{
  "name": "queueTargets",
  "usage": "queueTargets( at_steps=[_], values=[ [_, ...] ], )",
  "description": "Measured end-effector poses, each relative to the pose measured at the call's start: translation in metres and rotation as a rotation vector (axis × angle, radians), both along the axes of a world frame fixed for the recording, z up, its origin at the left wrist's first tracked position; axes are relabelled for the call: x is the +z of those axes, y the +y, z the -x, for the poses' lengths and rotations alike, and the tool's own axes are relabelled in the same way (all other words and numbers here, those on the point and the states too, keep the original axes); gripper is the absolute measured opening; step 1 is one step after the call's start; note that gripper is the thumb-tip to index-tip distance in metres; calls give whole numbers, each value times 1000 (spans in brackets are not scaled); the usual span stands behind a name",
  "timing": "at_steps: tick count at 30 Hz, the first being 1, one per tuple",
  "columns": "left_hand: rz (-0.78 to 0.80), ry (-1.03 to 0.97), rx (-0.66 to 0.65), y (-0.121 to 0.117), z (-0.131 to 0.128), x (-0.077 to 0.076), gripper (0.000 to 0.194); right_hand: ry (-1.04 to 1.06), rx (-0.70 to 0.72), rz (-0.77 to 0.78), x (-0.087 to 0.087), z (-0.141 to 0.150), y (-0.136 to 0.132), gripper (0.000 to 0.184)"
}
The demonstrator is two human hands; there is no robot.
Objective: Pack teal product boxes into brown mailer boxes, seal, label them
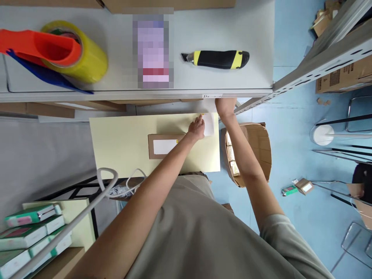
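My left hand reaches over the pale yellow table, fingers pressed together on the left edge of a white paper slip. A small yellow bit shows at the fingertips. My right hand is just right of the slip at the table's far right corner, and the grey shelf above hides its fingers. A small cardboard box with a white label lies on the table right beside my left wrist.
On the shelf lie a black-and-yellow utility knife, a yellow tape roll and an orange dispenser. An open carton of small boxes stands on the blue floor at right. Green-and-white boxes are stacked at lower left.
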State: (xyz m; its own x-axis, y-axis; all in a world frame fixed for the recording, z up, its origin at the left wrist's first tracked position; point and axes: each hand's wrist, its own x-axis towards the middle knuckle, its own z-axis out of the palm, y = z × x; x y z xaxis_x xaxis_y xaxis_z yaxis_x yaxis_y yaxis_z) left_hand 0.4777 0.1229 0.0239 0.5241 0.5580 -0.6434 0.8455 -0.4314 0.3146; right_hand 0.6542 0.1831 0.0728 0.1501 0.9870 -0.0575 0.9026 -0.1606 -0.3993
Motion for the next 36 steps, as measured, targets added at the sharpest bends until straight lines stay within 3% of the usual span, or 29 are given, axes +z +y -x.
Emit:
queueTargets(
  at_steps=[4,10,13,15,18,20,26,32,36],
  values=[
    [19,0,16,-2,0,2,109,-18,-288,-45,11,-8,-37,42],
    [63,-101,132,-1,4,3,94,180,-594,-363,25,15,-117,46],
    [66,-304,299,-4,8,10,79,331,-628,-384,34,42,-155,44],
    [160,-505,479,-14,19,19,68,421,-650,-365,39,62,-179,45],
    [434,-761,732,-41,55,38,47,537,-704,-349,43,90,-210,48],
    [539,-856,813,-64,90,53,34,605,-728,-334,44,107,-225,50],
    [574,-889,1072,-108,185,93,60,766,-684,-204,49,158,-240,59],
    [383,-963,1162,-107,238,122,68,885,-627,-175,67,208,-225,62],
    [371,-999,1145,-104,270,145,69,869,-592,-226,85,235,-213,57]
  ],
)
